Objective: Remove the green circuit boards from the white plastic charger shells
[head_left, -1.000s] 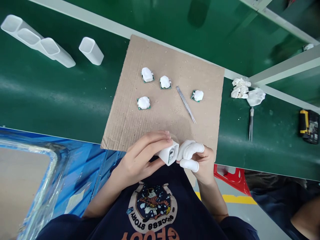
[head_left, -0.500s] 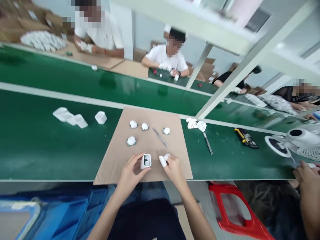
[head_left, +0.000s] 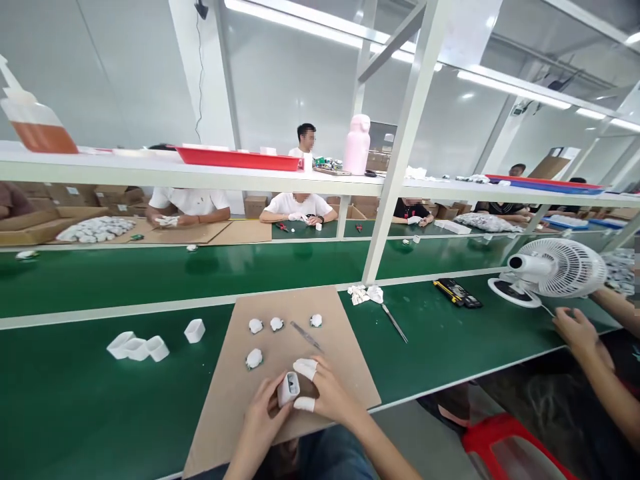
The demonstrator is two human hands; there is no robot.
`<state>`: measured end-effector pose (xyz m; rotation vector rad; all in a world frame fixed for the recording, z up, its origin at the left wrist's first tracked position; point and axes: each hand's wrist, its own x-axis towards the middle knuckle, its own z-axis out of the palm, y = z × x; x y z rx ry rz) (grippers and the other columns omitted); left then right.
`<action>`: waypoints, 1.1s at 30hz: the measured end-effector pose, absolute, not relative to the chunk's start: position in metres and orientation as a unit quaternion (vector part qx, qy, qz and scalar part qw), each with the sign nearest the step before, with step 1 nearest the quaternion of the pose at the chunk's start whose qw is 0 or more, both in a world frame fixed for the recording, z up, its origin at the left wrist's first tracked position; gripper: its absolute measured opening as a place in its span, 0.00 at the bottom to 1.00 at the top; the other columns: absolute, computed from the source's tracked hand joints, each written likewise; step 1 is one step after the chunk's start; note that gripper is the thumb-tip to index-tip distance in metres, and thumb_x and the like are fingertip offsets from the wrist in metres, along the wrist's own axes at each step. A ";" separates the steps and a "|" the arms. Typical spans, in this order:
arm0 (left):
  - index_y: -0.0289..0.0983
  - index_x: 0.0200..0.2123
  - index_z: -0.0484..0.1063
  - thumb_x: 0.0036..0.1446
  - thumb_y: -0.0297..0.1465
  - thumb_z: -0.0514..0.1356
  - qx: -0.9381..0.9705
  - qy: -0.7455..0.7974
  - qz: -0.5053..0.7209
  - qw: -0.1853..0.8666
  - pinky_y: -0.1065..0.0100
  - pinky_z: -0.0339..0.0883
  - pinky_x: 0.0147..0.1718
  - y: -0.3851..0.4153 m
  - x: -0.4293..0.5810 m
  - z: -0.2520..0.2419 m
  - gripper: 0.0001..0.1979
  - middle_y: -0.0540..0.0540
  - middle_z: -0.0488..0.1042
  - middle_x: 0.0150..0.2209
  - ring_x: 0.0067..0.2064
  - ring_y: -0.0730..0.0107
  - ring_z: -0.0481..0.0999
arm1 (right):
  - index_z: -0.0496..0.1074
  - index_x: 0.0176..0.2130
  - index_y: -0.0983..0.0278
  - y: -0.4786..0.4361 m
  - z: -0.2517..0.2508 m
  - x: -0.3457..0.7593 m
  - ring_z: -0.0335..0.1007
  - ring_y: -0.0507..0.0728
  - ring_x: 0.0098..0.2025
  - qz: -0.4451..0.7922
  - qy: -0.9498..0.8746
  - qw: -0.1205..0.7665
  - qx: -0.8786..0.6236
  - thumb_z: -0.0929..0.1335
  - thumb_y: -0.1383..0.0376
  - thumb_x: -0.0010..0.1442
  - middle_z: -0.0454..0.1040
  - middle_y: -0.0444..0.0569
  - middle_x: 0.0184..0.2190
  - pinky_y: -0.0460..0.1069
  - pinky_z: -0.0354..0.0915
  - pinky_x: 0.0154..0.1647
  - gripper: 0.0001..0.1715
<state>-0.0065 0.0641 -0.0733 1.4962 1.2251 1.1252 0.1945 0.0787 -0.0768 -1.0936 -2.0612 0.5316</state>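
My left hand (head_left: 264, 408) grips a small white hollow plastic housing (head_left: 285, 395), its open end facing up and right, with something dark inside. Beside it, my right hand (head_left: 333, 393) has thumb and index finger spread apart, both capped with white finger cots; whether a fingertip touches the housing I cannot tell. Beneath both hands lies a cardboard sheet (head_left: 345, 360). On it rest several white lumps with green edges, among them one nearest the hands (head_left: 254, 359) and one at the right (head_left: 316, 321). A thin metal tool (head_left: 307, 337) lies between them and my right hand.
White housings (head_left: 157, 348) stand left on the green bench, a single one (head_left: 194, 331) nearer. Tweezers (head_left: 395, 323), crumpled white material (head_left: 359, 294), a black-yellow tool (head_left: 457, 293) and a fan (head_left: 555, 267) are right. A shelf post (head_left: 395, 160) rises behind. Co-workers sit opposite and right.
The view has tilted up, bringing the shelf and its bottles into sight. My right hand has come closer to the housing, its thumb and index finger now spread. My left hand still holds the housing.
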 end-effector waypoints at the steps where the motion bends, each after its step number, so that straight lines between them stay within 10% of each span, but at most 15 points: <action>1: 0.44 0.47 0.78 0.46 0.46 0.67 0.604 0.487 0.450 0.442 0.58 0.81 0.49 0.064 -0.007 -0.074 0.25 0.45 0.79 0.49 0.52 0.49 0.82 | 0.71 0.60 0.59 0.078 -0.076 0.194 0.66 0.68 0.63 0.216 -0.807 0.360 -0.416 0.78 0.59 0.52 0.74 0.57 0.58 0.62 0.65 0.65 0.38; 10: 0.46 0.49 0.76 0.44 0.52 0.66 0.588 0.504 0.459 0.435 0.56 0.80 0.49 0.053 0.007 -0.067 0.29 0.40 0.79 0.53 0.57 0.45 0.78 | 0.71 0.57 0.55 0.068 -0.043 0.185 0.78 0.62 0.52 0.270 -0.811 0.359 -0.376 0.74 0.69 0.51 0.78 0.50 0.51 0.54 0.74 0.54 0.33; 16: 0.43 0.41 0.78 0.54 0.57 0.58 0.607 0.599 0.474 0.218 0.57 0.79 0.38 0.105 -0.089 -0.042 0.26 0.41 0.81 0.41 0.42 0.50 0.82 | 0.73 0.51 0.63 0.199 0.014 0.225 0.77 0.56 0.42 0.215 -0.810 0.340 -0.427 0.74 0.60 0.61 0.79 0.48 0.43 0.55 0.74 0.49 0.19; 22: 0.28 0.56 0.71 0.53 0.53 0.51 0.579 0.747 0.315 0.090 0.63 0.69 0.24 0.161 -0.201 -0.038 0.39 0.43 0.73 0.30 0.29 0.56 0.76 | 0.70 0.55 0.64 0.357 0.046 0.274 0.74 0.60 0.52 0.129 -0.742 0.296 -0.588 0.69 0.57 0.68 0.73 0.53 0.54 0.60 0.73 0.52 0.20; 33: 0.36 0.61 0.66 0.67 0.36 0.48 0.655 0.740 0.132 0.073 0.68 0.62 0.27 0.181 -0.189 -0.021 0.23 0.46 0.71 0.34 0.28 0.65 0.71 | 0.63 0.64 0.64 0.337 0.018 0.215 0.61 0.66 0.66 0.113 -0.842 0.157 -0.503 0.69 0.60 0.67 0.65 0.59 0.64 0.64 0.59 0.67 0.30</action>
